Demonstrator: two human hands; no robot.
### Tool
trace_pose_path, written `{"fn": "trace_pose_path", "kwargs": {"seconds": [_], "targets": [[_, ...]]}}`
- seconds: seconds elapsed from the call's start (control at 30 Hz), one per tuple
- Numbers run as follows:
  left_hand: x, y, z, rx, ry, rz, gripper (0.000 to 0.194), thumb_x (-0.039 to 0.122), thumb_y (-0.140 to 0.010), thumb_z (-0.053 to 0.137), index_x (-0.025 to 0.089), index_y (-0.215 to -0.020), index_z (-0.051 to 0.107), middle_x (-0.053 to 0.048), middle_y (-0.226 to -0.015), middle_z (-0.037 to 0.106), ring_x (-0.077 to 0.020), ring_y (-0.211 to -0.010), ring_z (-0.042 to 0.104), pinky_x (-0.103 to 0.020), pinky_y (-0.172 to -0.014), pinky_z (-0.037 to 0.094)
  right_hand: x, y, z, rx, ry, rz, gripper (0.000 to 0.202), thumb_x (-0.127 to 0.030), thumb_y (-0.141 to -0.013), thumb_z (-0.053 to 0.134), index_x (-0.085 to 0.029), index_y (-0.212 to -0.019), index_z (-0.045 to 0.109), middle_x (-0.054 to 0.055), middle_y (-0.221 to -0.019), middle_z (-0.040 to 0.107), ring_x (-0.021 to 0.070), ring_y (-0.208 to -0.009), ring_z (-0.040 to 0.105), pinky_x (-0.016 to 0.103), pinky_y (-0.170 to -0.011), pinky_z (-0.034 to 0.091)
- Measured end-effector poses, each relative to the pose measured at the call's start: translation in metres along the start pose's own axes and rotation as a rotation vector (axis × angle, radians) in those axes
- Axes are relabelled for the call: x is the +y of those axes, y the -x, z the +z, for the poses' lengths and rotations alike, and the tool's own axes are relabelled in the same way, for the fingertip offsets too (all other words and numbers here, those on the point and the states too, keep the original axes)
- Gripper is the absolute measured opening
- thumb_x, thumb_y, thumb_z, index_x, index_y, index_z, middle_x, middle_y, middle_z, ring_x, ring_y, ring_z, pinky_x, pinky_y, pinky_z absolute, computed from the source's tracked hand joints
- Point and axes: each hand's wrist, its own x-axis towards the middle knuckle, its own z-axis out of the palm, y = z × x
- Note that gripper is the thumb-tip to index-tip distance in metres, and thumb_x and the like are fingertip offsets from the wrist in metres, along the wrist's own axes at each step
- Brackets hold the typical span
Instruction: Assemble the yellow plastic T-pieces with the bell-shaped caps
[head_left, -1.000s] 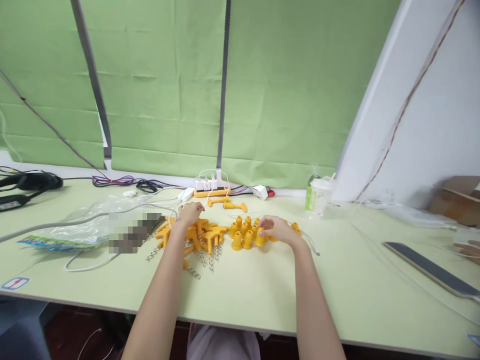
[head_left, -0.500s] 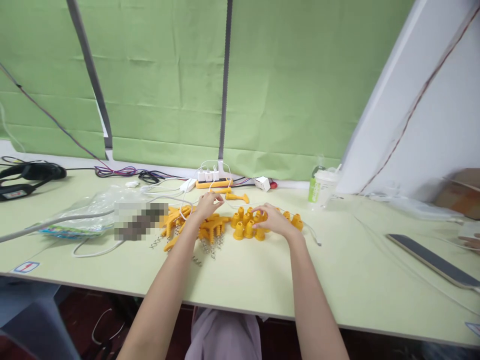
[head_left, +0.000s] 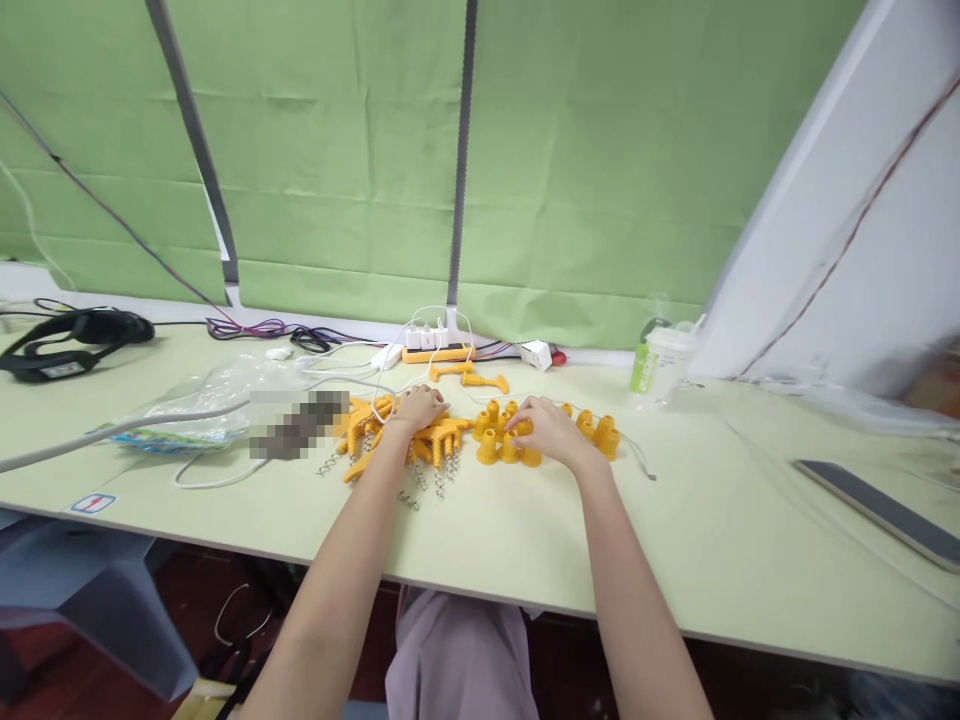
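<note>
1. I think the step in hand is taking pieces: the left hand [head_left: 421, 408] is at the yellow handles [head_left: 446, 432], the right hand [head_left: 541, 428] at the yellow caps [head_left: 487, 447].
2. Both heaps lie side by side on the counter [head_left: 510, 550].
3. The next move, I judge, calls for a sure fingertip hold on single pieces.
4. Both arms reach forward, fingers bent; whether either hand grips something, I cannot tell.

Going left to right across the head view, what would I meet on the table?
Black headset, clear plastic bag, yellow pieces with metal spirals, yellow cone-shaped pieces, white cup, dark flat device.
</note>
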Motion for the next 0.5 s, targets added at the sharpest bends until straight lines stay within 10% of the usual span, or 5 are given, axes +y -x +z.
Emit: {"fn": "trace_pose_path", "kwargs": {"seconds": [0.3, 0.5], "targets": [[-0.003, -0.004, -0.007, 0.309, 0.283, -0.088, 0.028, 0.041, -0.085, 0.045, 0.019, -0.088, 0.063, -0.013, -0.108, 0.061, -0.0309, -0.109, 0.049, -0.047, -0.094, 0.034, -0.002, -0.004, -0.004, 0.082, -0.161, 0.035, 0.024, -0.046, -0.079, 0.056, -0.029, -0.091, 0.068, 0.002, -0.092, 0.063, 0.019, -0.082, 0.054, 0.031, -0.072, 0.042], [-0.014, -0.017, -0.014, 0.584, 0.63, -0.221, 0.025, 0.029, -0.085, 0.04, 0.017, -0.096, 0.058, -0.011, -0.101, 0.063, -0.0226, -0.098, 0.056, -0.036, -0.089, 0.04, -0.002, -0.072, -0.001, 0.044, 0.057, 0.04, 0.023, -0.029, -0.084, 0.049, -0.026, -0.103, 0.063, 0.003, -0.099, 0.066, 0.02, -0.091, 0.058, 0.031, -0.074, 0.043]]}}
